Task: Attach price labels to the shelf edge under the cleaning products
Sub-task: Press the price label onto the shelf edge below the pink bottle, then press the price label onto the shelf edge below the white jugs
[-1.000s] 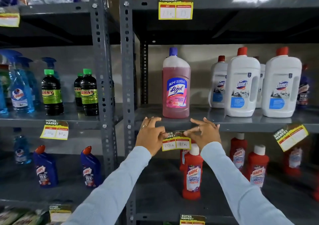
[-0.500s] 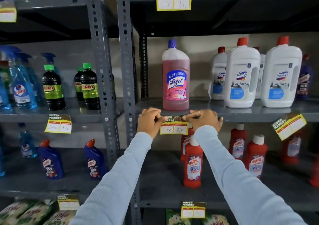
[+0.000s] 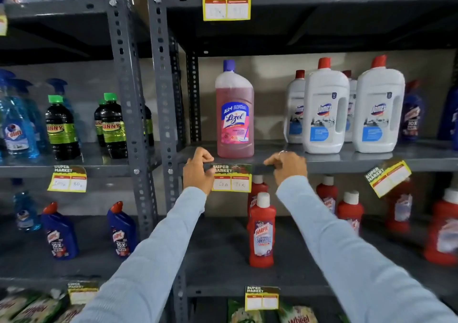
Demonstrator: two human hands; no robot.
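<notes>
A yellow price label (image 3: 231, 178) lies flat against the grey shelf edge (image 3: 347, 165), right under the pink Lizol bottle (image 3: 235, 114). My left hand (image 3: 198, 171) pinches the label's left edge with thumb and fingers. A short gap to the right of the label, my right hand (image 3: 287, 166) rests on the shelf edge with its fingers curled, off the label. White Domex bottles (image 3: 324, 111) stand on the same shelf to the right.
Another label (image 3: 387, 177) hangs crooked further right on this shelf edge. More labels: upper shelf (image 3: 226, 4), left bay (image 3: 68, 179). Red Harpic bottles (image 3: 262, 231) stand below, dark green-capped bottles (image 3: 62, 126) and blue bottles at left. Perforated uprights (image 3: 162, 99) divide the bays.
The label went up from below the shelf edge onto it. My right hand let go of the label and slid right along the edge. My left hand stays at the label's left side.
</notes>
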